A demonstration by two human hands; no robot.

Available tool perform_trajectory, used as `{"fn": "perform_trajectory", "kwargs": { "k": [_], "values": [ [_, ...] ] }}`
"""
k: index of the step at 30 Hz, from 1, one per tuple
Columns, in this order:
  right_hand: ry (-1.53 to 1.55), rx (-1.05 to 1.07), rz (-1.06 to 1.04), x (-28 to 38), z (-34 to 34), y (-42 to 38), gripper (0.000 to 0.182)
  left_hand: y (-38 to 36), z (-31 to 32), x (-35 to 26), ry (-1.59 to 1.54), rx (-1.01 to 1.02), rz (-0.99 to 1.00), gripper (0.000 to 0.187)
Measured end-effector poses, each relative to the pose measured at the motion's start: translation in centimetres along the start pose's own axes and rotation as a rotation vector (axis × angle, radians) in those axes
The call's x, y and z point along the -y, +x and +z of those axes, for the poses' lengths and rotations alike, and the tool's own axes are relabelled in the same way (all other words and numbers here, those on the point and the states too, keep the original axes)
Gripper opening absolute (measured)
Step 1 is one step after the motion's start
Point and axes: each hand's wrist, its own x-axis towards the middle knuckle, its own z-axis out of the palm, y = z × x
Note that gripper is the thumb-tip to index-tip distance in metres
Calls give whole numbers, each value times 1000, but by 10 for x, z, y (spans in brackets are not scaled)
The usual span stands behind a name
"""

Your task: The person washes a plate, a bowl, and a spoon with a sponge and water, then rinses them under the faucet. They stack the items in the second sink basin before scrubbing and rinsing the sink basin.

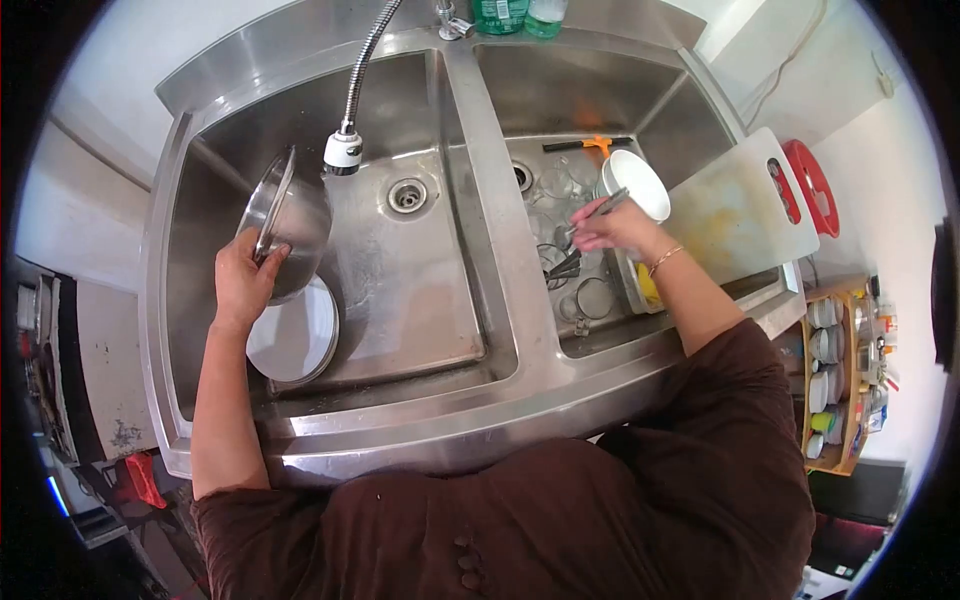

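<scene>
In the left basin my left hand (248,272) grips the rim of a shiny metal bowl (308,225), tilted on its side against the basin wall. White plates (292,335) lie stacked just below the bowl. Over the right basin my right hand (622,230) is closed around a metal utensil (607,203), whose exact kind I cannot make out. Beneath that hand sit clear glasses (593,298) and dark metal pieces (563,265), partly blurred. A white bowl (638,187) is right beside the hand, tipped toward me.
A faucet head (343,152) on a flexible hose hangs over the left basin, near the drain (407,195). A cutting board (745,210) leans across the right basin's side, a red basin (812,185) behind it. An orange-handled peeler-like tool (600,145) lies at the back. Green bottles (500,14) stand behind.
</scene>
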Motion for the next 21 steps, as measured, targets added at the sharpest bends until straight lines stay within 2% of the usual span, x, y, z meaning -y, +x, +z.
{"fn": "perform_trajectory", "kwargs": {
  "k": [2,4,6,8,10,12,14,16,18,19,21],
  "values": [
    [-18,-11,131,-10,9,7,21,1,0,2,100,-21,75,27],
    [-120,64,119,-20,4,12,23,3,1,7,115,-21,56,27],
    [-303,30,105,-4,9,0,23,3,-1,11,134,-23,27,28],
    [-699,-114,-127,12,2,-4,20,3,-4,13,111,-48,58,29],
    [-848,-291,-500,36,9,-9,16,4,-8,18,166,-51,50,29],
    [-453,-70,-342,87,45,-38,15,4,-11,19,222,-47,50,29],
    [-335,264,-240,124,100,-61,15,5,-12,17,188,-28,28,28],
    [-424,530,-249,126,154,-57,20,6,-14,21,189,-27,20,28],
    [-789,643,-625,107,209,-27,28,7,-17,21,187,-19,19,28],
    [-974,688,-634,98,236,-8,37,7,-19,19,189,-24,35,28],
    [-1245,775,-320,95,292,30,40,7,-23,19,180,-11,33,27]
  ]
}}
